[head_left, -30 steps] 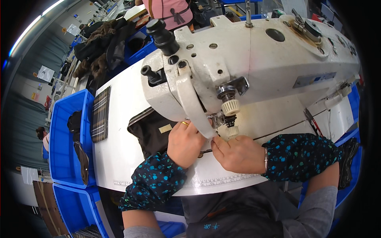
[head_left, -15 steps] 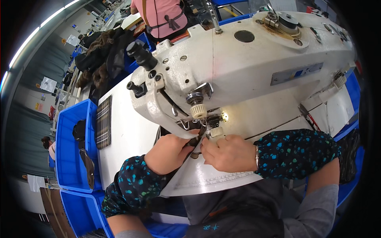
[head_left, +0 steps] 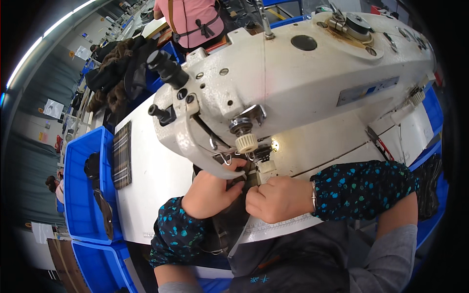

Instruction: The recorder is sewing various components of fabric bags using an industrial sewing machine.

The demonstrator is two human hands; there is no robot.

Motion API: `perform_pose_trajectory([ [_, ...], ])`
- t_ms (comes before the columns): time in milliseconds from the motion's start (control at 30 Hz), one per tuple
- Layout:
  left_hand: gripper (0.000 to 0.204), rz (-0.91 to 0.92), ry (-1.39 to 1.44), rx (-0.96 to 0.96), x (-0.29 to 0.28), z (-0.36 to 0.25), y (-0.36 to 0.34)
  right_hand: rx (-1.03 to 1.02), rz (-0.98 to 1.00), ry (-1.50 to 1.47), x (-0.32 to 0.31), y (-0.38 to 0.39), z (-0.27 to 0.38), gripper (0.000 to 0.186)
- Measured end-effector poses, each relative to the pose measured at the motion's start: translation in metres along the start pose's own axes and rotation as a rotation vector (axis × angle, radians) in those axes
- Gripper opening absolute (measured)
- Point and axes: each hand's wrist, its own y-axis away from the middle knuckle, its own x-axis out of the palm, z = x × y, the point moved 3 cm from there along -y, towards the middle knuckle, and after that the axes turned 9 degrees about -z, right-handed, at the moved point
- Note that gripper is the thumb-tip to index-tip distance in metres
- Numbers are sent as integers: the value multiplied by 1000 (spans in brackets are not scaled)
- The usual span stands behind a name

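Dark brown fabric [head_left: 229, 222] lies under the needle end of a white sewing machine [head_left: 293, 78] and hangs over the table's front edge. My left hand [head_left: 207, 195] is closed on this fabric, thumb and fingertips pinching it just below the needle area. My right hand [head_left: 276, 198] is closed in a pinch at the fabric's right edge, its fingers curled and the fingertips partly hidden. A lighter checked strip [head_left: 252, 178] shows between the two hands. The machine's curved white guard partly covers my left fingers, and the needle itself is hidden.
Folded plaid fabric [head_left: 123, 155] lies at the table's left edge. Beside it stand a blue bin [head_left: 88, 229] with dark pieces and another blue bin [head_left: 100, 259]. A red-handled cutting tool [head_left: 381, 145] rests right of the machine arm. Behind, a person in pink [head_left: 195, 22] sits near piled dark garments.
Both hands have shifted slightly, the right one a little lower. More brown fabric now shows between and below them, over the table's front edge. The view has tilted a little.
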Motion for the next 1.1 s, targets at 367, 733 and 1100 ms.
perform_pose_trajectory([
  [367, 49, -113, -707, 122, 29, -32, 19, -69, 95, -2, -5, 3, 29, 24],
  [733, 54, -119, -509, 104, 36, -30, 13, -79, 213, 105, -15, 3, 35, 27],
  [1100, 46, -206, -535, 10, 36, -26, 0, 33, 269, 186, -9, 3, 23, 31],
])
